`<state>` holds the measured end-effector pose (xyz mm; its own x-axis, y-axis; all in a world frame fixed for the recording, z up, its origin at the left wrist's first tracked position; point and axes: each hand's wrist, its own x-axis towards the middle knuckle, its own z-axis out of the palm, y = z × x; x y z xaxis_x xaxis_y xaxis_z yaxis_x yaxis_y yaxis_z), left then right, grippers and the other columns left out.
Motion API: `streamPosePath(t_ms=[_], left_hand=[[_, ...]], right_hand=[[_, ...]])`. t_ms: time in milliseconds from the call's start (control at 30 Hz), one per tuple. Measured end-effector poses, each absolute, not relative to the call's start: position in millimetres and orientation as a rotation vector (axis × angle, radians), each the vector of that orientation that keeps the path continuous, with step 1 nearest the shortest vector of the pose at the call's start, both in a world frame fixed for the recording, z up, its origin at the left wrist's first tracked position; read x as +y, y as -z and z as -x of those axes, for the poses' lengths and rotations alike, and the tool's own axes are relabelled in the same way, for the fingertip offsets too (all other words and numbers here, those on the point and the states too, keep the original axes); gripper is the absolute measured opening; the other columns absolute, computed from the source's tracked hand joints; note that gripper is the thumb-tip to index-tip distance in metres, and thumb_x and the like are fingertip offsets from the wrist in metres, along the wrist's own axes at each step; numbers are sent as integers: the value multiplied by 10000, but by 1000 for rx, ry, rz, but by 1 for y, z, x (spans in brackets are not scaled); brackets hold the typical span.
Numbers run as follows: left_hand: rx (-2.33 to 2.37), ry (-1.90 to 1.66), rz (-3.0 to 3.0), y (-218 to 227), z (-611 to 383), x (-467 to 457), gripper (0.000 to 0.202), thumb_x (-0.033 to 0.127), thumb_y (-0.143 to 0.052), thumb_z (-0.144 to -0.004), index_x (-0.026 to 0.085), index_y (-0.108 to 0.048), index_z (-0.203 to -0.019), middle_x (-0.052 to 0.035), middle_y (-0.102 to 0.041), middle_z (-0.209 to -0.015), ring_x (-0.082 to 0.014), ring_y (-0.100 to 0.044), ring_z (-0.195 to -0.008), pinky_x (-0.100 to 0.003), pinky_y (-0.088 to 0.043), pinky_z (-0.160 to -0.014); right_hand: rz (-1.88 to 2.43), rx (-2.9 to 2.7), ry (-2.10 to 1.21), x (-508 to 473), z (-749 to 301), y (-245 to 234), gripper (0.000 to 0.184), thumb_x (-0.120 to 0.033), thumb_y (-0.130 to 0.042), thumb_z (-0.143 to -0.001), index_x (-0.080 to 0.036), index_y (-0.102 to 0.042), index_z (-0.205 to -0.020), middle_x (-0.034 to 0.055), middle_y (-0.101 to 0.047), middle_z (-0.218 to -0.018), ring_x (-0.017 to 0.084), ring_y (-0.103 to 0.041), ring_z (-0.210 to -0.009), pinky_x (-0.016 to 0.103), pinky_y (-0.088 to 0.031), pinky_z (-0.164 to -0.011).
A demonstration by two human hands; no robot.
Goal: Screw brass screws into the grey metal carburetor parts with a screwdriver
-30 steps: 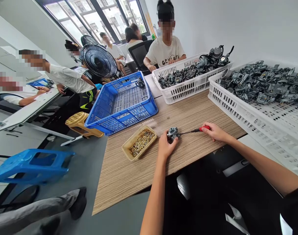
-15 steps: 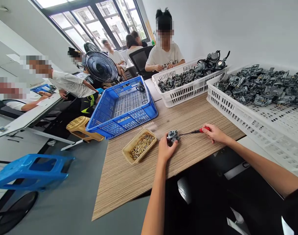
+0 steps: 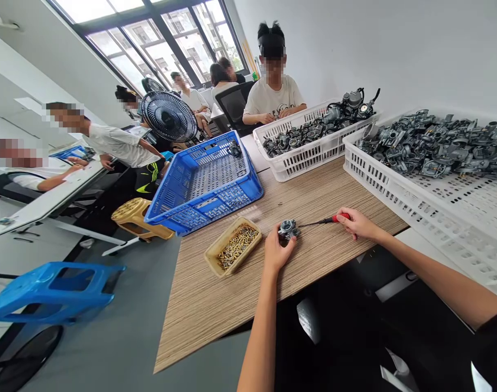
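My left hand (image 3: 277,247) is closed around a small grey metal carburetor (image 3: 288,228), held on the wooden tabletop with its round bore facing up. In my right hand (image 3: 359,224) is the red handle of a screwdriver (image 3: 327,220). Its dark shaft points left, and the tip meets the right side of the carburetor; the exact contact is too small to make out. Just left of my left hand sits a cream tray (image 3: 210,257) filled with small brass-coloured and silver screw-like parts (image 3: 239,246).
Behind the tray stands a blue crate (image 3: 207,206) with a dark part inside. Two white crates, one at the back (image 3: 301,167) and one at right (image 3: 399,188), hold many carburetors. A person (image 3: 275,98) sits across the table; a fan (image 3: 169,117) stands behind the blue crate.
The view has tilted very slightly. Both hands keep their grip and place, with the screwdriver still against the carburetor.
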<state>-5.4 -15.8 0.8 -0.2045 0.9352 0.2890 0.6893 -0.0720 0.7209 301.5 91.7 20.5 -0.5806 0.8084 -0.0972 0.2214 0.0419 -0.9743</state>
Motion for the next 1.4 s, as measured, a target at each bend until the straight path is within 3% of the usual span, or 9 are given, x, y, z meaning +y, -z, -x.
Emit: streamPosePath(t_ms=[767,1400], left_hand=[[1865,-1168,-1778,-2,6,-16,447,328,-717,-854,220,-599,-1272,-85,-763,-1096,-243,-715,-934,-399,-575,-874],[1913,-1126,-1779,-1,6,-17,448,332,-711,-855,220,-611,-1277,-71,-761,-1063,-234,-680,-882,-389,-539,-847]], right_hand=[[984,-1837,-1610,90,-302,-28,537,-768,-648,-924,-247,-524,-961,-132,-346,-512,99,-353,-394,246,-482,-372],[950,-1845,-1597,92,-304,-23,536,-776,-627,-951,-250,-526,-950,-118,-381,-510,111,-391,-385,244,-458,-371]])
